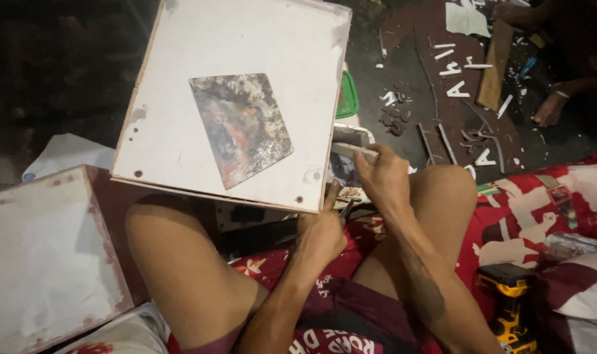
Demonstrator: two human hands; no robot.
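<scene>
The right hand (384, 177) was closed around a putty knife (352, 147) at the right edge of the white box panel (246, 46). The left hand (321, 233) pressed against that same edge, thumb up, fingers curled; what they held I could not tell. The panel rested on the left knee and looked stiff, light and best gripped by its edges. A smeared scraper blade (241, 126) lay on it. The knife's blade was mostly hidden behind the panel. A yellow cordless drill (508, 301) was cut off at the frame.
</scene>
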